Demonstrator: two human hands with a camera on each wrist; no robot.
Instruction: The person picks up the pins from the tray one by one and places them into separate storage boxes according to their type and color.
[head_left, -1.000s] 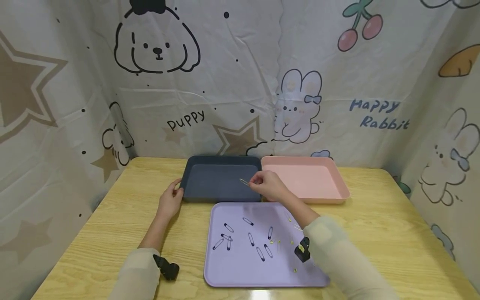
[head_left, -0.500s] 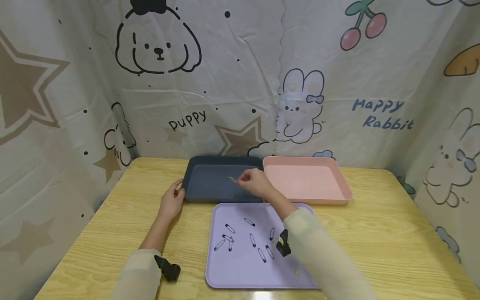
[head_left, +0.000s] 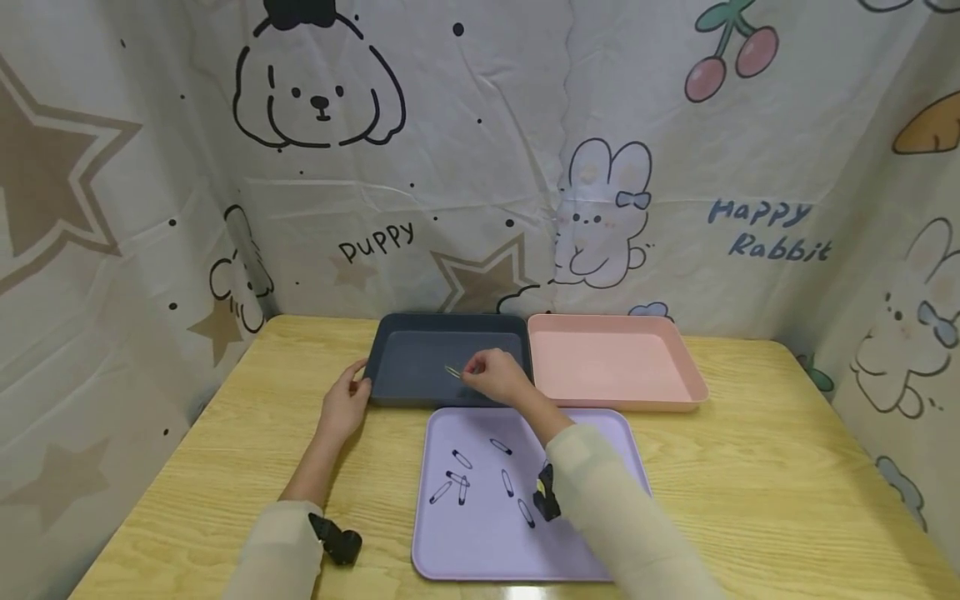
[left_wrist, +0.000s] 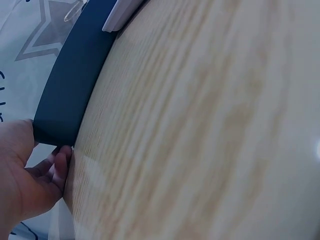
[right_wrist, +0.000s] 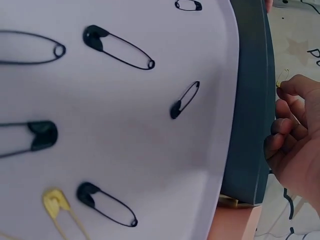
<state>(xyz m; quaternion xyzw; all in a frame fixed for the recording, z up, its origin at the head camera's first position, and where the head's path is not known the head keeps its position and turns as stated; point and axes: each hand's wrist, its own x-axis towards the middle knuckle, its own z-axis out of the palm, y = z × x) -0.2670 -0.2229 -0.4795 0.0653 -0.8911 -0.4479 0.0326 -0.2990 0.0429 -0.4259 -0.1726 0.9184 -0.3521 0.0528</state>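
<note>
My right hand (head_left: 497, 377) pinches a yellow safety pin (head_left: 452, 372) by one end, between thumb and forefinger, over the dark blue tray (head_left: 408, 354). The right wrist view shows the same safety pin (right_wrist: 281, 80) at the fingertips, the other fingers curled. At that tray's left end, my left hand (head_left: 344, 410) holds the side, with thumb and fingers about its corner in the left wrist view. Several black safety pins (head_left: 507, 483) lie scattered on the lilac tray (head_left: 480, 554) in front. A yellow safety pin (right_wrist: 56, 202) lies there too, hidden by my right arm in the head view.
An empty pink tray (head_left: 607, 362) stands right beside the dark blue one. All the trays rest on a wood-grain table (head_left: 750, 483). A printed curtain (head_left: 480, 167) hangs behind and at both sides. My right forearm crosses over the lilac tray.
My right hand has moved left with the yellow safety pin, from the dark blue tray's right edge to nearer its middle, and lately a little lower. The left hand keeps its place.
</note>
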